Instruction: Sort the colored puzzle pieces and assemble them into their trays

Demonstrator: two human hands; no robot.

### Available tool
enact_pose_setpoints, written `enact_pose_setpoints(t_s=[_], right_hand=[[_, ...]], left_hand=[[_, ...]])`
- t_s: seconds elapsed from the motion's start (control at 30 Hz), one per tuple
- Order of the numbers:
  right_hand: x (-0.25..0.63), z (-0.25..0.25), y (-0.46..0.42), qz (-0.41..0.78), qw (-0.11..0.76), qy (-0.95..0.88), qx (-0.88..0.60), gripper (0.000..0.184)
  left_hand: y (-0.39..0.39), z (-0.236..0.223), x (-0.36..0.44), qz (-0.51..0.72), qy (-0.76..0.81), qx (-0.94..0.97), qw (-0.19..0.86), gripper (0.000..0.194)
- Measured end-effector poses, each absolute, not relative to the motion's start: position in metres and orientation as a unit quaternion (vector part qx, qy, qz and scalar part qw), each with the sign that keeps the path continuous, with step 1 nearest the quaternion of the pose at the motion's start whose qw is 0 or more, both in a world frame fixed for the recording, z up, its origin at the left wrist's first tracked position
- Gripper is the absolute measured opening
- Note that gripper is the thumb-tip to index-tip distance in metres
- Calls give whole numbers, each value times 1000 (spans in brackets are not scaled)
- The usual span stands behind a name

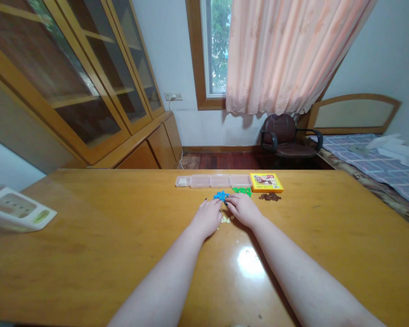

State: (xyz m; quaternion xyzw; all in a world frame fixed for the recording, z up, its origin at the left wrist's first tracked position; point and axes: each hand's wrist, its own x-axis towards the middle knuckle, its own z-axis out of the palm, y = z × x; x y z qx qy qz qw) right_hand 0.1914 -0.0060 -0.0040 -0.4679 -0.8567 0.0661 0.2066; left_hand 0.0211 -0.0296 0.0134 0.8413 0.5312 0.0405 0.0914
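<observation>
1. The blue bits (221,195) are sitting in a small heap on the worktop (122,236), right by the fingertips of both hands.
2. The left grip (207,217) is curling in at the near left side of the heap, and the right grip (242,209) is curling in from the near right. The fingertips are looking tiny and blurry, so I cannot tell if either grip is pinching a bit or only touching the heap.
3. The bits are looking very light, and I am guessing they are hard, like plastic. Smooth ones may be sliding away when pushed, but they are not seeming easy to break.
4. For holding one bit, a thumb and one finger pinching its two sides should be working best.
5. Green bits (241,190) are lying just past the right grip. Brown bits (270,197) are lying more to the right. Pale bits (225,220) are lying between the two grips, closer to the person.
6. The clear tray (200,181) is resting behind the blue heap, with the yellow box (267,182) standing at its right end. The tray is looking thin, so holding its long edges softly is seeming safest.
</observation>
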Motion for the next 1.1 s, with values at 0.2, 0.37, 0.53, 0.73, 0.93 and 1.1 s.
enact_pose_setpoints(t_s=[0.2, 0.37, 0.53, 0.73, 0.93, 1.1], right_hand=[[191, -4, -7, 51, 195, -827, -524, 32], [191, -11, -6, 67, 170, -838, -514, 34], [192, -11, -6, 63, 172, -834, -520, 39], [192, -6, -7, 52, 216, -827, -516, 31], [193, -14, -5, 70, 189, -838, -507, 35], [194, -5, -7, 67, 222, -838, -494, 29]], left_hand=[[-24, 4, 18, 54, 569, 818, 62, 36], [-17, -6, 17, 66, 535, 837, 92, 51], [-14, -8, 15, 89, 540, 831, 101, 50], [-13, -10, 14, 89, 576, 808, 92, 51], [-14, -9, 15, 64, 559, 819, 110, 52], [-17, -6, 17, 98, 574, 810, 74, 46]])
